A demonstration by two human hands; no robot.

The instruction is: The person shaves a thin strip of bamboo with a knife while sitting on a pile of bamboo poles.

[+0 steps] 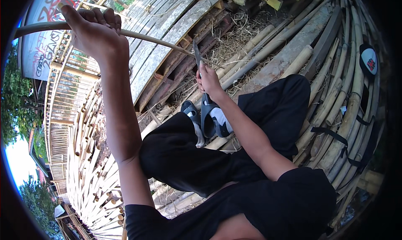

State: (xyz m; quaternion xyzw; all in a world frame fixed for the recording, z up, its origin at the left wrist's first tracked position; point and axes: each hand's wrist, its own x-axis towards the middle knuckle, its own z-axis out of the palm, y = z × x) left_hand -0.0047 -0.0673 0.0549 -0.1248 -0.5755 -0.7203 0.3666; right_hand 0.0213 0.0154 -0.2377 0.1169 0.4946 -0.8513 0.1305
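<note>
A long thin bamboo stick runs from the upper left down toward the middle of the head view. High at the upper left, my left hand is closed round it, the thumb pointing along it. My right hand grips a long knife by its handle, and the blade points up across the stick's lower stretch. Whether the edge touches the stick I cannot tell. Past the blade, the stick's thin end shows above the bamboo on the ground. Below the right hand are my sandalled feet, between my bent knees.
A weathered plank platform stands ahead, with pale shavings beside it. Bamboo poles lie ahead and to the right, where a cap and a black strap rest. More cut poles are stacked left, near a bamboo fence.
</note>
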